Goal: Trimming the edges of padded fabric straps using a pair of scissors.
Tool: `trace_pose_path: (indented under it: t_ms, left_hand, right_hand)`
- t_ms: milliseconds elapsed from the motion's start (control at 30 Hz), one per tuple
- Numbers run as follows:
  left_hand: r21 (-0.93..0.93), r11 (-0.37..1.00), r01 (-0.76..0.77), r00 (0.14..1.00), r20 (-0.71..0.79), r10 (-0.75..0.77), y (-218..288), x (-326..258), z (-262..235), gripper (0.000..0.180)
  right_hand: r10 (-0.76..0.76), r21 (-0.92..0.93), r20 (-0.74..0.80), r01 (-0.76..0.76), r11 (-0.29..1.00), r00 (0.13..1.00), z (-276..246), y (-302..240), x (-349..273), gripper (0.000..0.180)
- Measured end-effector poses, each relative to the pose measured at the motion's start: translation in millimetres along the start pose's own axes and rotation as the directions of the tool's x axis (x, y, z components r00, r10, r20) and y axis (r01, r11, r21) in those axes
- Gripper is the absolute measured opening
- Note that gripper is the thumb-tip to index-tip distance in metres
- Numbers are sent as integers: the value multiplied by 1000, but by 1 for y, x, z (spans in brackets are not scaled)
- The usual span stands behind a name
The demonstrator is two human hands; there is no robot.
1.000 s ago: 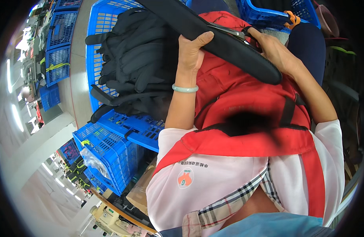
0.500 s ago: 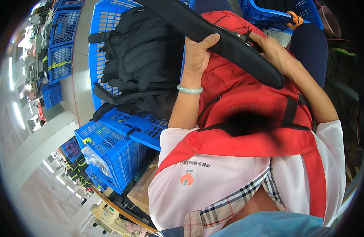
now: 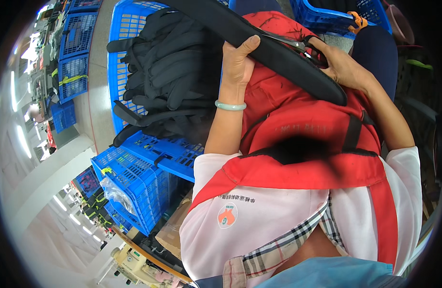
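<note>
One black padded strap (image 3: pixel 278 53), apparently light, soft and pliable, is best held along its edge, where the left hand (image 3: pixel 239 60) pinches it, the right hand (image 3: pixel 343 66) gripping scissors (image 3: pixel 297 44) alongside.

A black strip (image 3: pixel 290 66) and silver-bladed scissors (image 3: pixel 295 45) show against a red apron (image 3: pixel 297 177), above a white shirt (image 3: pixel 273 223) with a beige, black and white plaid collar (image 3: pixel 278 246); the bangle (image 3: pixel 230 105) is pale green, the crates (image 3: pixel 146 194) blue, the tie (image 3: pixel 358 22) orange.

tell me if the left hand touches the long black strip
Touching: the head view shows the left hand gripping the long black strip, thumb laid over its upper face.
</note>
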State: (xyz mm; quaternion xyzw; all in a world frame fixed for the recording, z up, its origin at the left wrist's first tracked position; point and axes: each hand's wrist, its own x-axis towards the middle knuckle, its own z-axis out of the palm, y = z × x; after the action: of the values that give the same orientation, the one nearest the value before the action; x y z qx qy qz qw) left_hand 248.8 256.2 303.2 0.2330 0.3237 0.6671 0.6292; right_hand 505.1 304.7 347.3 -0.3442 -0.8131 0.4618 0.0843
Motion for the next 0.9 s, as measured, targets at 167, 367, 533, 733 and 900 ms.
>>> trace_pose_path:
  t_ms: [167,367,533,733,900]
  left_hand:
    - [42,999,-22,999,33,21,-2,3,2,37]
    - [-54,998,-14,999,34,16,-4,-1,6,37]
    - [-82,997,11,999,32,-9,-3,-2,6,31]
    - [-81,995,60,998,14,-59,8,2,-2,27]
    - [5,1000,-8,1000,16,8,-1,1,1,25]
  right_hand:
    - [-4,-57,-42,2,998,999,0,-4,2,50]
    - [55,-40,-35,-56,998,998,9,-9,10,34]
    - [30,-6,-41,-30,1000,999,12,1,12,30]
    - [92,32,-68,-90,995,993,18,8,11,30]
    - [-57,-19,-153,55,998,987,25,11,19,32]
